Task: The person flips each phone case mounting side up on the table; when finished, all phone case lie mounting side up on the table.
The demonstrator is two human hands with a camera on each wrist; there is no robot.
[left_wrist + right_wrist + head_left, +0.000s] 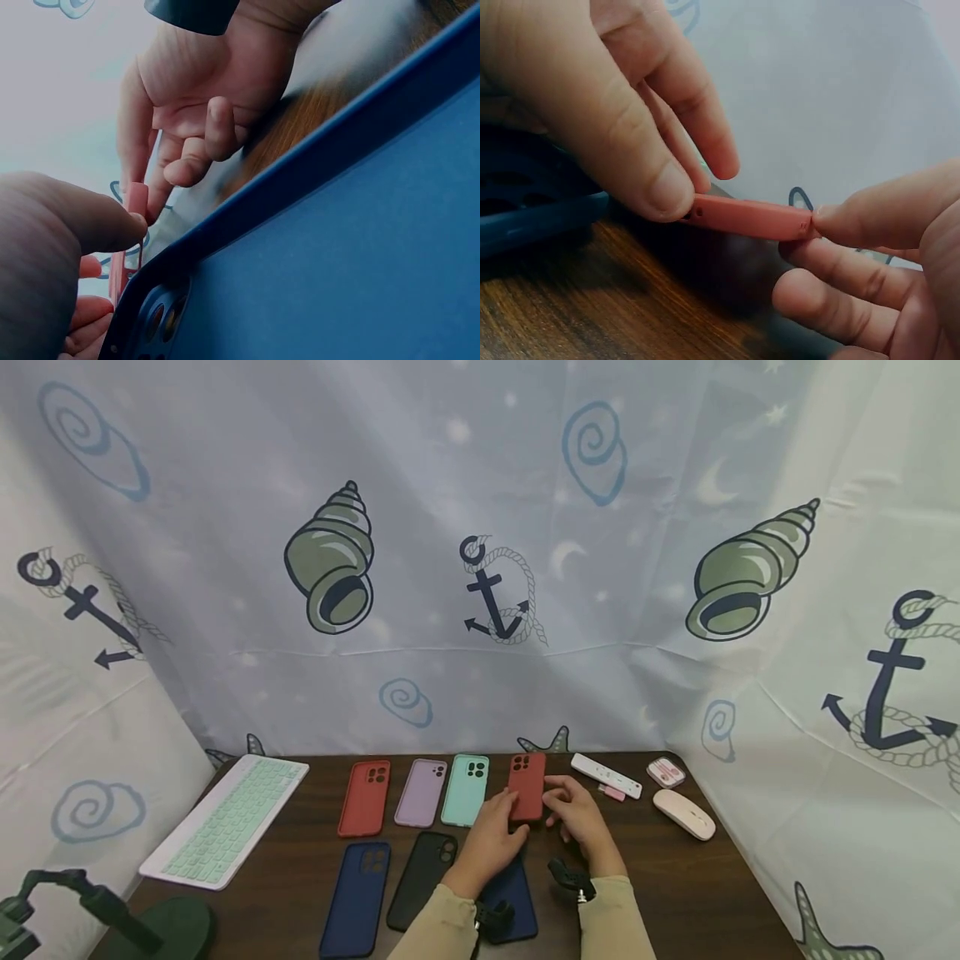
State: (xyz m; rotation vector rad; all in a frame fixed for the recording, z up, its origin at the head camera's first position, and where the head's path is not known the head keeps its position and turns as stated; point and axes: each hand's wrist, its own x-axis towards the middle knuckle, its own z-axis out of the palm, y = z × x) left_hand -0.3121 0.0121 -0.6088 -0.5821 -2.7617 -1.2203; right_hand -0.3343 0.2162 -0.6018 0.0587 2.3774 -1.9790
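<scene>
A red phone case [527, 785] is between my two hands at the back of the table, its camera holes toward the back. My left hand [487, 831] pinches its left side, the thumb at the near corner. At the opposite side, my right hand [576, 814] has the near right corner between thumb and index finger; in the right wrist view its other fingers curl loosely below the red case [750, 217]. Under my left wrist lies a dark blue phone case [519, 897], partly hidden by the arm. It fills much of the left wrist view.
Left of my hands lie another red case [364, 797], a purple case [421, 793], a mint case [465, 789], a black case [420, 881] and a blue case [356, 900]. A keyboard [228, 818] sits far left; a white remote-like bar [606, 775] and mouse [683, 814] are right.
</scene>
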